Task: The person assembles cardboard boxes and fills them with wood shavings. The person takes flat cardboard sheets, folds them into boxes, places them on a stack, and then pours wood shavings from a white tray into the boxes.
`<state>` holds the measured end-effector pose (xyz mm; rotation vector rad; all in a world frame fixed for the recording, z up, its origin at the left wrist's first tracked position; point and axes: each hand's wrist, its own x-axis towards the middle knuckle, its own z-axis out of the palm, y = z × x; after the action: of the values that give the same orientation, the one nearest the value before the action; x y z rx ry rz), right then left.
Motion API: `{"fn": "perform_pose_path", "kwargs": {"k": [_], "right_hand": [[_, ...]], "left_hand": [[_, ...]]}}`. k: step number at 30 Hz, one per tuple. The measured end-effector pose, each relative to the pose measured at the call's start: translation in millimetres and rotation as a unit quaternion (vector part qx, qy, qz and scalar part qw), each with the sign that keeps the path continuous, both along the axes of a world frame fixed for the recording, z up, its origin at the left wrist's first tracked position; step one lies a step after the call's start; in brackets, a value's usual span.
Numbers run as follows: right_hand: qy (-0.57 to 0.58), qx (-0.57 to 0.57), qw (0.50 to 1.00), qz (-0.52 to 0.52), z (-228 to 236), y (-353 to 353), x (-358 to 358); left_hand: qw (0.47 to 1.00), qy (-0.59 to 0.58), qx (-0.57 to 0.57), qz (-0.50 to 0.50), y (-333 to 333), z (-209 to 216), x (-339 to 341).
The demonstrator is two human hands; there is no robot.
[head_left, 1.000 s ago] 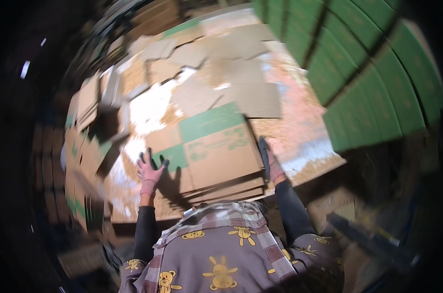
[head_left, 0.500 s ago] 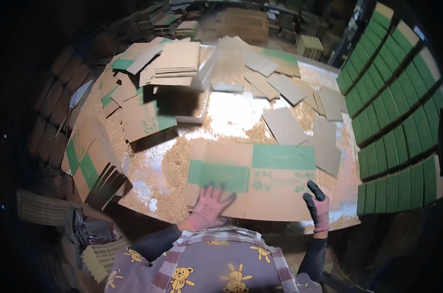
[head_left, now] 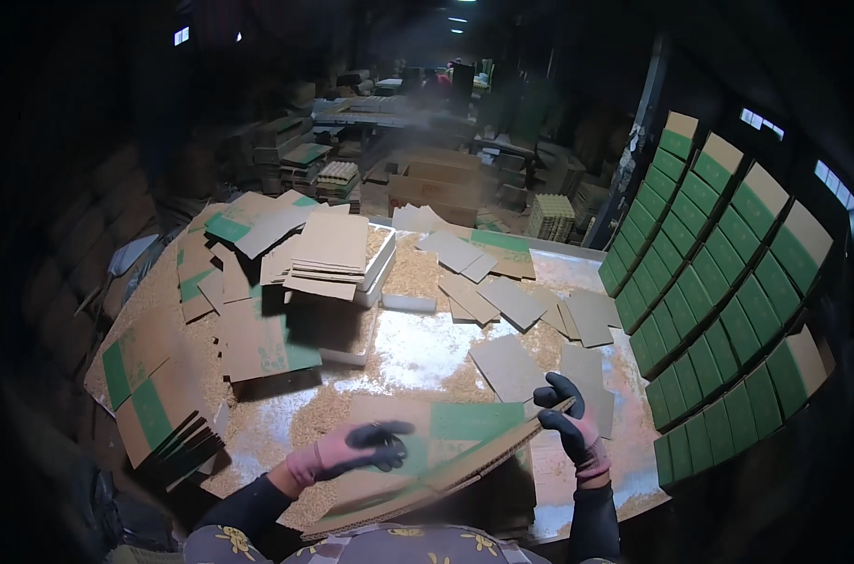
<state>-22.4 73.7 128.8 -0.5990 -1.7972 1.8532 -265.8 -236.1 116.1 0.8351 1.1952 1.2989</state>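
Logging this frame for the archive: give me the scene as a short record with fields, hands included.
setting: dim warehouse, large table strewn with sawdust-like chips
left hand: gloved, palm flat on top of the flat cardboard stack
right hand: gloved, gripping the stack's raised right edge
stack: brown with green panels, tilted up at right
on table: loose cardboard pieces, pile of flat sheets on a white tray
right side: wall of green-and-brown folded boxes

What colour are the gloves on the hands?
Pink with black fingers, seen in the head view.
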Motion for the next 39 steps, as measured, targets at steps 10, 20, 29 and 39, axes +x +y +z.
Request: {"fn": "perform_pose_path", "kwargs": {"k": [10,20,29,39], "right_hand": [[0.100,-0.129,0.980,0.111,10.7,6.9,-28.7],[-0.205,0.667,0.704,-0.132,-60.6,-50.0,-81.9],[-0.319,0.637,0.694,0.102,5.4,-107.9,-45.7],[-0.210,0.092,0.972,0.050,-158.7,-134.9,39.6]], "left_hand": [[0.963,0.163,0.036,0.212,-1.1,13.8,-35.9],[0.660,0.741,0.020,-0.122,-14.8,6.1,-5.6],[0.931,0.266,-0.056,0.245,4.9,-112.0,-3.0],[0.913,0.269,0.238,0.195,34.7,38.7,2.5]]}}
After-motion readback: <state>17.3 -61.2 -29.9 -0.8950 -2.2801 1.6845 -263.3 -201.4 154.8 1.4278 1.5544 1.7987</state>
